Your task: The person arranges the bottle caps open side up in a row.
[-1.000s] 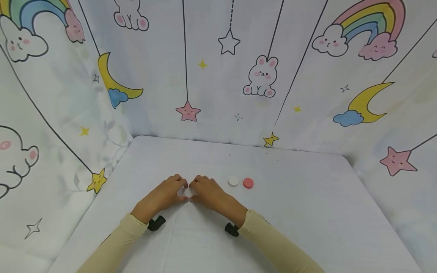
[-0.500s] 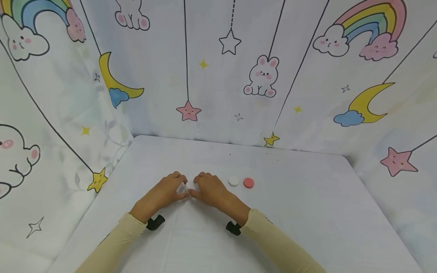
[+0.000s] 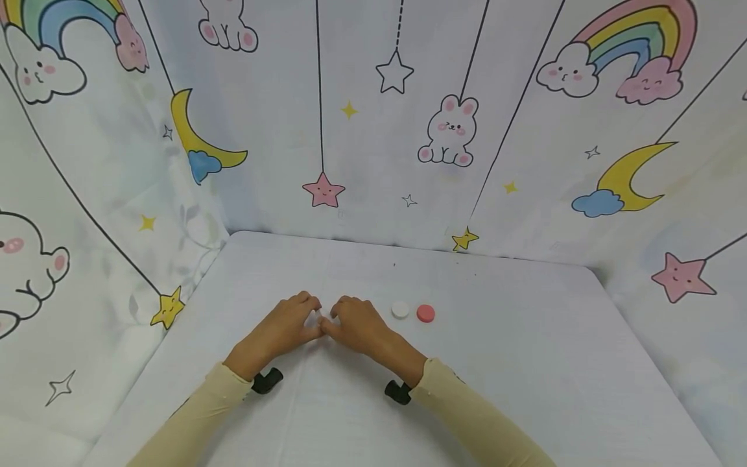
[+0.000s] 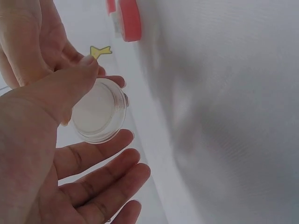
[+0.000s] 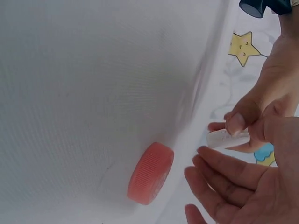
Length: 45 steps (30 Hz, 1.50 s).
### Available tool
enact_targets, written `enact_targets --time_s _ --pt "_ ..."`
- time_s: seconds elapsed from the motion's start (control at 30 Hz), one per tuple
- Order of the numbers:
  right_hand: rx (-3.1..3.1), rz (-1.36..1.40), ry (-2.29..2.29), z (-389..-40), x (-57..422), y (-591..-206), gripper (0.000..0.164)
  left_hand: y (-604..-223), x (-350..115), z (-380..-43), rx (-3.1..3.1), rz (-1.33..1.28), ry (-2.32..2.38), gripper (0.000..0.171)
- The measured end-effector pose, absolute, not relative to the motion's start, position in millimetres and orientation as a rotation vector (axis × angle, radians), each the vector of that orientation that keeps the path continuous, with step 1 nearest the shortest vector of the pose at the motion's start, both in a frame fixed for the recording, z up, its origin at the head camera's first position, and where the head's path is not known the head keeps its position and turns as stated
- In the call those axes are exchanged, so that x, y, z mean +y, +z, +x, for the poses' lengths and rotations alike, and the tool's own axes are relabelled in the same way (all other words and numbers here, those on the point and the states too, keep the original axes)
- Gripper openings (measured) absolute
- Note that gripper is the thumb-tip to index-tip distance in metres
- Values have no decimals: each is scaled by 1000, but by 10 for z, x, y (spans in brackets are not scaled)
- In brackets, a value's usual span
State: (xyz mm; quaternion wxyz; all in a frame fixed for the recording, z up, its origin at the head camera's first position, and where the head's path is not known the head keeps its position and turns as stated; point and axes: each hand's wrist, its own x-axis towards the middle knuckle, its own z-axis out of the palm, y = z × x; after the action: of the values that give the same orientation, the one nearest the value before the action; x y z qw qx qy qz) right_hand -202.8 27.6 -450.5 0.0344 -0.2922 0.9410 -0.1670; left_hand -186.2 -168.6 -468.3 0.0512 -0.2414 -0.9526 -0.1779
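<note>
In the left wrist view a whitish, see-through bottle cap (image 4: 96,112) stands on edge between both hands. Its ribbed side shows in the right wrist view, where the cap (image 5: 226,138) sits under the left thumb. My left hand (image 3: 284,325) pinches it between thumb and fingers. From the other side my right hand (image 3: 357,326) holds it too, its thumb and fingertips at the cap's edge, partly hidden. To the right of the hands, a white cap (image 3: 400,310) and a red bottle cap (image 3: 426,313) lie flat on the table.
The white-covered table (image 3: 513,363) reaches back to a white backdrop (image 3: 262,117) printed with stars, moons, rabbits and rainbows. Black camera mounts are on the left wrist (image 3: 267,381) and right wrist (image 3: 398,392), below beige sleeves.
Both hands stay together at the same place. They part slightly, then the right thumb shifts a little up and leftward against the held cap. The caps on the table stay put.
</note>
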Motion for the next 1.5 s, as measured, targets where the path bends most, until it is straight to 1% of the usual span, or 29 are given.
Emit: enact_targets --time_s 0.13,0.27,0.53,0.87,1.07,1.5 --pt "2912 -932 -490 -2022 275 -4515 40 -4690 -1683 -1864 -2927 -719 -552 35" --pt "2927 -909 -482 -2006 281 -4513 38 -4686 -1684 -1864 -2918 -729 -558 33" --pt "2960 -898 -504 -2012 298 -4492 42 -4655 -1688 -1872 -2895 -722 -583 33" --pt "2990 -1004 -473 -2026 336 -4487 38 -4626 -1699 -1856 -2880 -707 -598 38" --pt "2970 -1030 -393 -2038 354 -4488 40 -4615 -1699 -1863 -2898 -712 -586 42" --pt "2926 -1005 -323 -2076 350 -4558 40 -4675 -1670 -1893 -2934 -726 -589 40"
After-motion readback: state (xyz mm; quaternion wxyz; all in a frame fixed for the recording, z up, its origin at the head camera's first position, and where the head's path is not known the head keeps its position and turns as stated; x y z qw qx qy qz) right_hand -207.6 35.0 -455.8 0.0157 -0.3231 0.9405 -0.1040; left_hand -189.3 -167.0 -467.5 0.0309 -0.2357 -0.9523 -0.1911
